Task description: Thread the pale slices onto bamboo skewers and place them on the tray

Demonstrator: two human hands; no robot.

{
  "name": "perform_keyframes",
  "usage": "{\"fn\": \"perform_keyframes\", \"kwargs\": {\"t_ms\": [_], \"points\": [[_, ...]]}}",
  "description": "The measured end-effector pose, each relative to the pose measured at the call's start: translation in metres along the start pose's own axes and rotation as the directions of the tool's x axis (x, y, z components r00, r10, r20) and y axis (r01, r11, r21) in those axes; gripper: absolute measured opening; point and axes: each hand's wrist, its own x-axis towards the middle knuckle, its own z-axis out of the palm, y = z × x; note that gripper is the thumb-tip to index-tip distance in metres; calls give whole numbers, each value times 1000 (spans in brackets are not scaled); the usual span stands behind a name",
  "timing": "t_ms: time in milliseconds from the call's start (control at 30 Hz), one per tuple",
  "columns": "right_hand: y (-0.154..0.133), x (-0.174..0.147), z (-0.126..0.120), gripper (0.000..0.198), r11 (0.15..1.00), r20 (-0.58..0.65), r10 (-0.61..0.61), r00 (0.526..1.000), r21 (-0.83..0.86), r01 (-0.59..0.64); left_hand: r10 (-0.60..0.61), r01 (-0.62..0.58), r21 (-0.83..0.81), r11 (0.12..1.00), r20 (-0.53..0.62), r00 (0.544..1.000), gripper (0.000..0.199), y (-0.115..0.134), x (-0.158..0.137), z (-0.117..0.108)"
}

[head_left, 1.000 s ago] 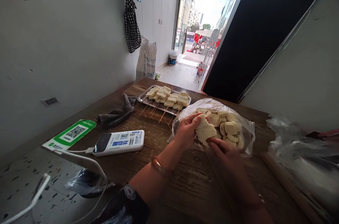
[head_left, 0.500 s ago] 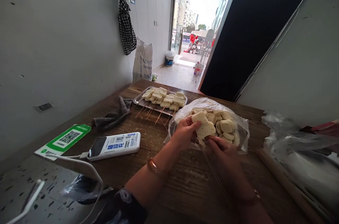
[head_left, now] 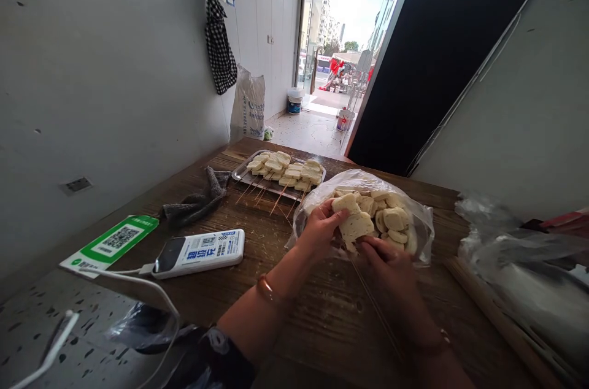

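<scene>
My left hand (head_left: 319, 231) is closed on pale slices that look like steamed bread (head_left: 356, 224), thumb on top, above the open mouth of a clear plastic bag (head_left: 421, 232). My right hand (head_left: 389, 263) pinches at the lower edge of these slices, where thin bamboo skewers (head_left: 368, 291) run down towards me. Its fingers partly hide how the skewers meet the slices. More loose slices (head_left: 393, 219) fill the bag behind my hands. Beyond my left hand, a metal tray (head_left: 242, 174) bears stacked skewered slices (head_left: 280, 166), their sticks pointing towards me.
On the wooden table (head_left: 285, 340) at left lie a grey cloth (head_left: 196, 205), a white power bank (head_left: 202, 253) with a cable, and a green QR-code card (head_left: 115, 242). Crumpled clear plastic (head_left: 515, 248) is at the right. A glass doorway is beyond the table.
Almost nothing differs. Both hands stay at the bag, with the slices tilted very slightly between them.
</scene>
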Motion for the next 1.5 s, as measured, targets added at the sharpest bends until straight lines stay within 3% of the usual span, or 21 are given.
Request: {"fn": "perform_keyframes", "kwargs": {"t_ms": [167, 333, 500, 767, 1167, 1367, 1500], "points": [[-2, -2, 3, 29, 999, 8, -10, 1000, -37, 10, -17, 15, -107, 994, -11, 1000, 60, 4, -1, -1], [-7, -3, 6, 29, 1000, 55, -2, 998, -9, 2, -1, 5, -80, 997, 51, 999, 49, 4, 0, -1], [-6, -1, 5, 30, 1000, 89, -1, 996, 7, 0, 58, -58, -80, 995, -1, 998, 46, 7, 3, -4], [3, -3, 11, 28, 997, 50, -71, 996, -12, 72, 76, -76, -9, 997, 6, 997, 51, 4, 4, -4], [-4, -2, 12, 29, 998, -11, -54, 998, -14, 54, 67, -67, 24, 997, -13, 998, 48, -1, -2, 3], [-3, 0, 9, 31, 995, 7, -85, 996, -55, 86, 21, -23, 63, 998, 32, 999, 47, -12, -1, 3], [-1, 3, 1, 29, 997, -26, -65, 998, -30, 65, -2, 1, 31, 1000, 31, 1000, 55, -11, 4, 2]]}}
